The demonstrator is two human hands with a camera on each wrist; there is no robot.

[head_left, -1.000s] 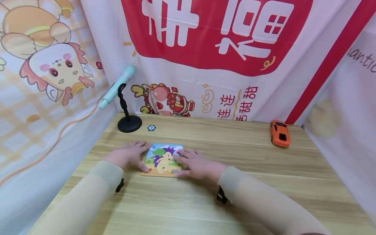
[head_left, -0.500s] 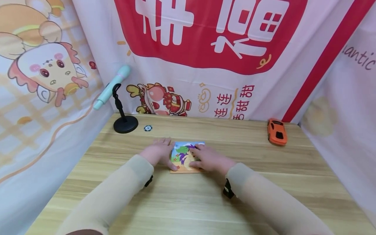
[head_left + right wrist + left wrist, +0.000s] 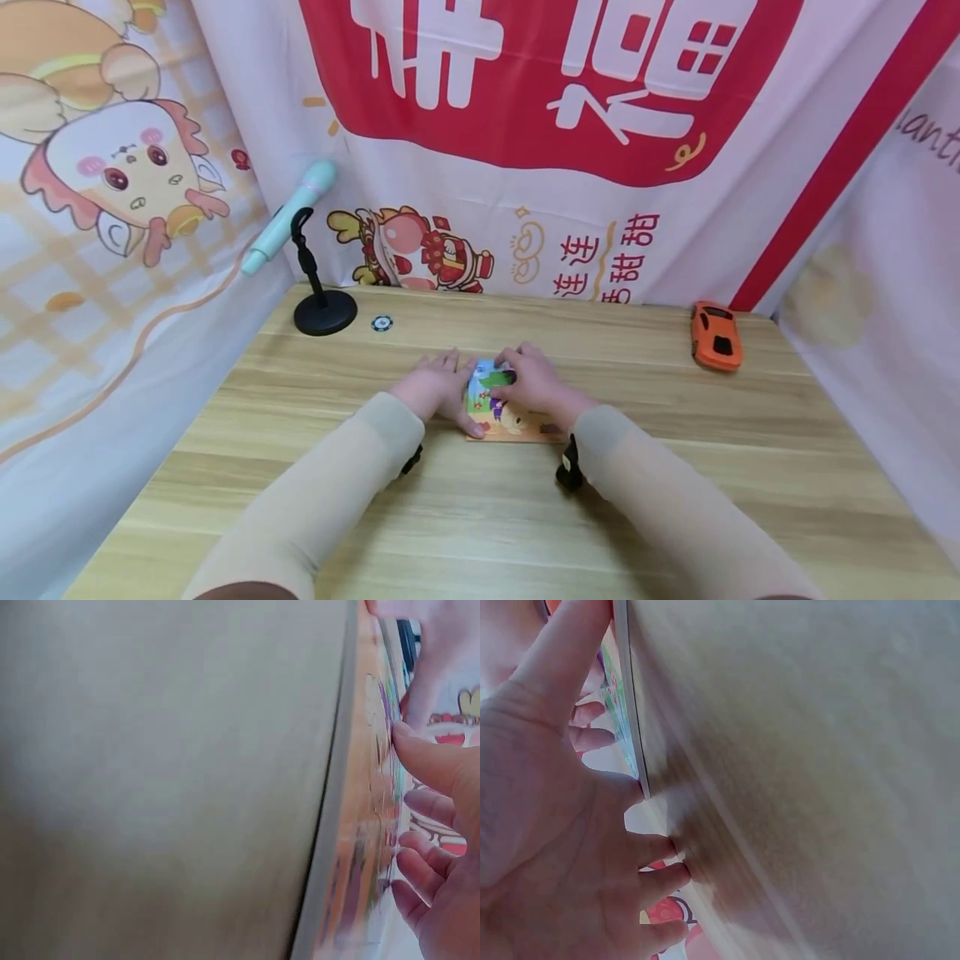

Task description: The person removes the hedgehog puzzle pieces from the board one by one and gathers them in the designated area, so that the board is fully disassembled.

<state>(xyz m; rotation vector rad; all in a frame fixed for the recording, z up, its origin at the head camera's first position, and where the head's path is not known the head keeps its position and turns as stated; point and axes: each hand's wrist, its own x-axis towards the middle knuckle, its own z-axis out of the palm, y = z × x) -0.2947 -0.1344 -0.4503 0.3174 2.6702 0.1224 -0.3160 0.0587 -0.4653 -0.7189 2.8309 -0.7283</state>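
- Fabric backdrop [image 3: 525,150], red and white, hanging behind everything.
- Wooden tabletop [image 3: 480,508].
- Turquoise microphone [image 3: 285,226], slanting at the top of a black stand [image 3: 326,313].
- Cartoon picture board [image 3: 517,427], flat on the tabletop between both hands.
- Left hand [image 3: 442,390], fingers spread, touching the board's left edge.
- Right hand [image 3: 538,385], fingers bent over the board's face; I can't tell whether they pinch anything.
- Orange toy car [image 3: 717,337], far right.
- Poker chip [image 3: 382,323], just beside the stand.

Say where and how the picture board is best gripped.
I'd grip the picture board by its left and right edges, one hand from each side: it lies thin and flat on the table, so its rim seems easiest. The left hand touches its left edge.
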